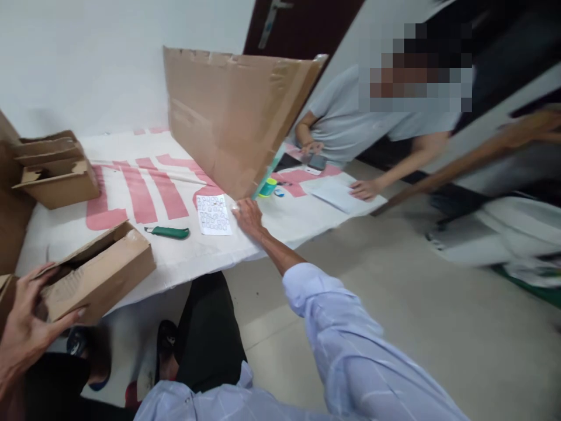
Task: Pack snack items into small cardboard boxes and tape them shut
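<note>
My left hand (33, 327) grips the near end of a long, narrow cardboard box (105, 275) at the table's front left edge, thumb on one side and fingers on the other. At the foot of a large upright cardboard panel (223, 117), my right hand (249, 217) has its fingers bent together; what they hold, if anything, is too small to tell. Just left of it lies a white sheet with small drawn shapes (214, 215). A green cutter (170, 233) rests between that sheet and the box.
Open cardboard boxes (56, 169) stand at the back left of the cloth-covered table (197, 257). Right of the panel are a green and yellow roll (267, 187), a phone (317, 162) and papers (335, 193), where a person in a grey shirt (363, 123) leans over the table.
</note>
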Tool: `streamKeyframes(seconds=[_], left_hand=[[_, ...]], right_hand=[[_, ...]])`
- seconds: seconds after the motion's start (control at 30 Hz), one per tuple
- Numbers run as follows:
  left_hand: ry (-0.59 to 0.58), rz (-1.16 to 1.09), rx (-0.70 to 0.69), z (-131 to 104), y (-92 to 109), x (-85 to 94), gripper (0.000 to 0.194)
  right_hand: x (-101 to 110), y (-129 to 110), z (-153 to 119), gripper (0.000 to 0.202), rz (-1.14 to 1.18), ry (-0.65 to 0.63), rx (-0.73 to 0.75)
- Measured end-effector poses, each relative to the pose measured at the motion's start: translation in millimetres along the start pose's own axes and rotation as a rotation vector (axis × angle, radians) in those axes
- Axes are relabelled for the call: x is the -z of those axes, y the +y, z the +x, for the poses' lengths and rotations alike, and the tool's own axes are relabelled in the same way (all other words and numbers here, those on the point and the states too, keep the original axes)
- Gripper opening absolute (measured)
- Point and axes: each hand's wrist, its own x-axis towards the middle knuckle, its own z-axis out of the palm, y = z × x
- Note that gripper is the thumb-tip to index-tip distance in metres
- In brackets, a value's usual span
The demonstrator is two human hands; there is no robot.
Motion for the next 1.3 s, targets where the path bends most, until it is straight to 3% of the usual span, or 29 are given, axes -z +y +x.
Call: streamKeyframes(seconds=[0.2, 0.37, 0.53, 0.6, 0.67, 0.73, 0.83, 0.93, 1.03, 1.17, 1.3], left_hand=[[-0.063, -0.064, 0.139, -5, 3, 1.0, 0.087], [-0.114, -0.125, 0.229, -11, 2, 0.6, 0.110], [-0.121, -0.230, 0.261, -21, -3, -4.4, 0.121], [-0.110, -0.253, 0.250, -24, -7, -8.1, 0.122], [-0.097, -0.270, 0.238, -26, -11, -11.3, 0.124], [-0.089, -0.283, 0.230, -27, -12, -13.5, 0.125], [-0.092, -0.288, 0.228, -28, -12, -14.5, 0.125], [-0.101, -0.306, 0.234, -30, -11, -15.1, 0.125], [-0.106, -0.337, 0.224, -33, -11, -17.2, 0.126], [-0.128, -0.355, 0.182, -36, -11, -19.9, 0.127], [-0.143, -0.340, 0.159, -36, -11, -19.5, 0.125]], right_hand=[[-1, 8, -13, 0.026, -0.097, -0.049, -0.042], [12, 5, -25, 0.034, -0.160, -0.115, -0.084], [33, -21, -33, 0.050, -0.097, 0.027, -0.054], [44, -53, -35, 0.045, 0.069, 0.093, 0.103], [58, -103, -41, 0.039, 0.300, 0.087, 0.356], [72, -165, -51, 0.034, 0.479, 0.019, 0.624], [87, -253, -68, 0.039, 0.548, -0.141, 0.963], [90, -301, -81, 0.051, 0.479, -0.274, 1.151], [92, -303, -93, 0.047, 0.427, -0.212, 1.167], [105, -273, -122, 0.008, 0.428, 0.000, 1.210], [115, -256, -148, 0.011, 0.468, 0.040, 1.280]])
